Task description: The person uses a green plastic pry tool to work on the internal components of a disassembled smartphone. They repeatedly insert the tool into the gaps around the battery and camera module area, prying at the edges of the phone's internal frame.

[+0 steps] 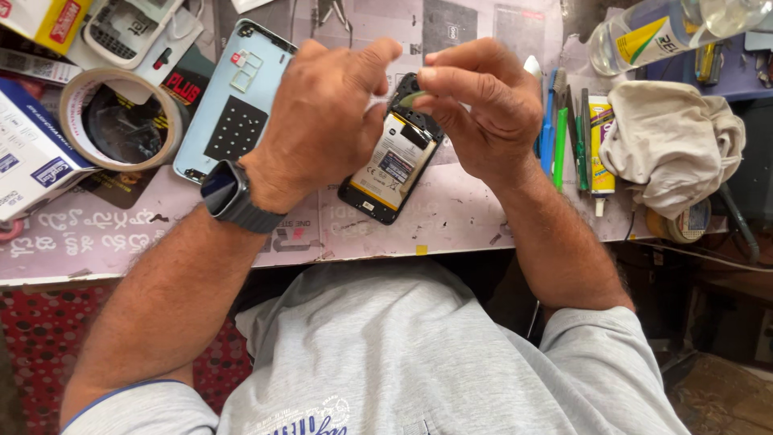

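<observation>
An opened phone [393,165] lies back-up on the paper-covered bench [451,217], its battery and dark inner frame exposed. My left hand [322,121], with a dark watch on the wrist, hovers over the phone's upper left with its fingers curled. My right hand [483,109] is above the phone's top end and pinches a small greenish piece [412,98] between thumb and forefinger. The two hands' fingertips nearly meet over the phone. The light blue back cover [233,97] lies to the left, inner side up.
A tape roll [121,117] and white boxes [28,157] sit at the left. Right of the phone lie several slim tools [560,133], a glue tube [600,145], a crumpled cloth [672,141] and a clear bottle [644,36]. The bench edge runs just below the phone.
</observation>
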